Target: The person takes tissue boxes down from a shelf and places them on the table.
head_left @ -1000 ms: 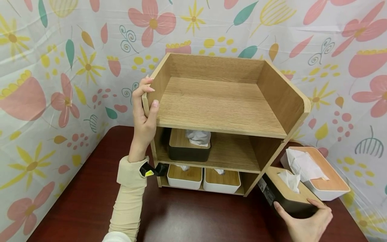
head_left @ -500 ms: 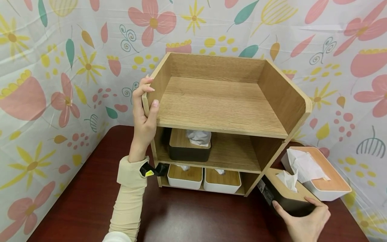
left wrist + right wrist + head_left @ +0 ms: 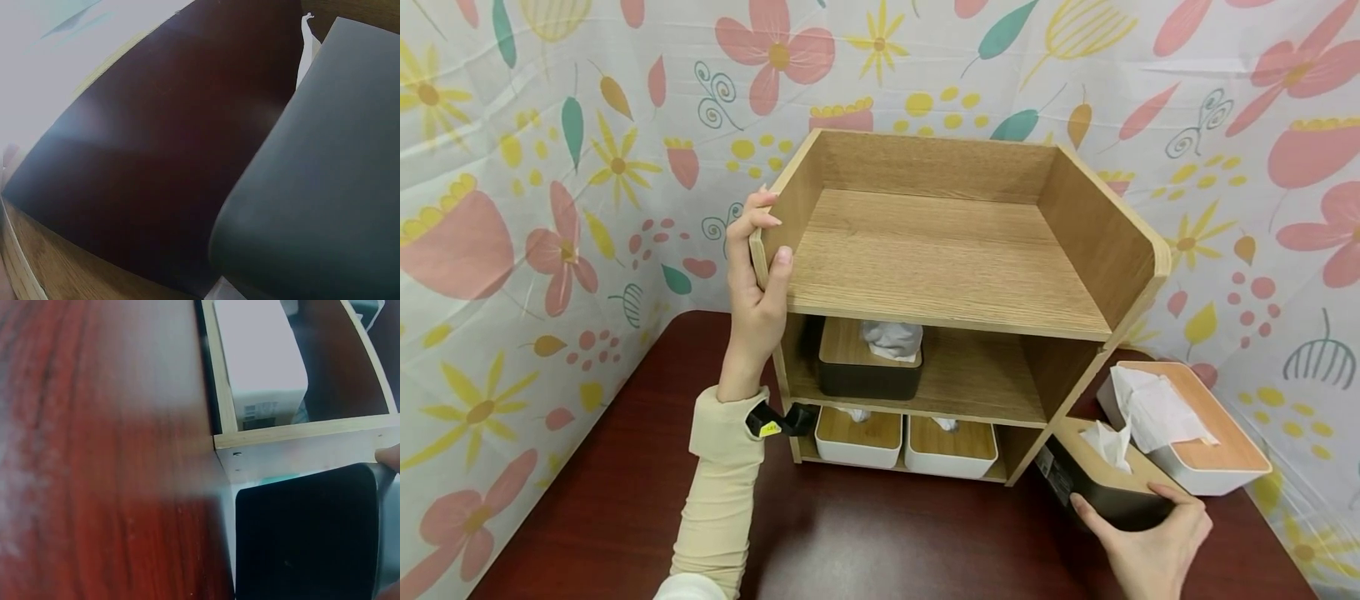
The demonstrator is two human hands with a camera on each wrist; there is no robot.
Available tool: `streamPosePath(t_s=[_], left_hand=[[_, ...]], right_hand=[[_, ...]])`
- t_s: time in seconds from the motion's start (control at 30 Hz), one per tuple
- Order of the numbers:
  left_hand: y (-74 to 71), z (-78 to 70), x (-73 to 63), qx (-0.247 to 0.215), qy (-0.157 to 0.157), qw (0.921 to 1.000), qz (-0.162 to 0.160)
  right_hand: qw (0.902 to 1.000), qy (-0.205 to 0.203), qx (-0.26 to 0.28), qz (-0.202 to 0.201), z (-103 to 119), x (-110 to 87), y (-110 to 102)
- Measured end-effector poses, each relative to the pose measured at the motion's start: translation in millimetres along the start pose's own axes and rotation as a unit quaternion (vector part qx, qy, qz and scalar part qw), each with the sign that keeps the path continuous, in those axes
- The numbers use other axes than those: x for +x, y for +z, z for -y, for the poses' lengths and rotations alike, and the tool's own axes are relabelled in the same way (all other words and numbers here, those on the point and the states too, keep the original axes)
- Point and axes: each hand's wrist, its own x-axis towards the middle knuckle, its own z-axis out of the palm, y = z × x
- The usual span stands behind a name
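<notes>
Right hand (image 3: 1157, 542): its grip is closed on the near end of a black tissue box, thumb against the dark side, fingers over the edge of the lid.
Black tissue box (image 3: 1120, 483): wood-coloured lid, white tissue poking out of the slot; it is just outside the shelf unit's right side panel, toward the right edge of the worktop. Whether its base touches the worktop cannot be told.
White tissue box (image 3: 1217, 408): next to the black one, nearer the worktop's right edge and farther from the person; orange-toned lid with a loose tissue draped across it.
Left hand (image 3: 756, 283): its grip is around the upper front corner of the shelf unit's left side panel, thumb on the inner face.
Wooden shelf unit (image 3: 925, 242): upright, set back from the worktop's near edge.
Middle tier: a second black tissue box (image 3: 868, 379) at the left, crumpled tissue on its lid.
Bottom tier: a left white box (image 3: 859, 446) and a right white box (image 3: 951, 450), side by side.
Worktop (image 3: 865, 533): dark red wood grain.
Backdrop: floral sheet (image 3: 625, 167) beyond the worktop's far and side edges.
</notes>
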Motion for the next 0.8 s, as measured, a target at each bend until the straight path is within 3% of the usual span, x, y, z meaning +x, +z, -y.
streamPosePath(t_s=[0.53, 0.8], left_hand=[[-1.3, -0.9, -0.8, -0.001, -0.003, 1.0000, -0.001], [0.4, -0.7, 0.2, -0.001, 0.000, 1.0000, -0.001]], right_hand=[[0.9947, 0.050, -0.052, 0.073, 0.0, 5.7, 0.3], [0.9836, 0.103, -0.080, 0.124, 2.9, 7.4, -2.2]])
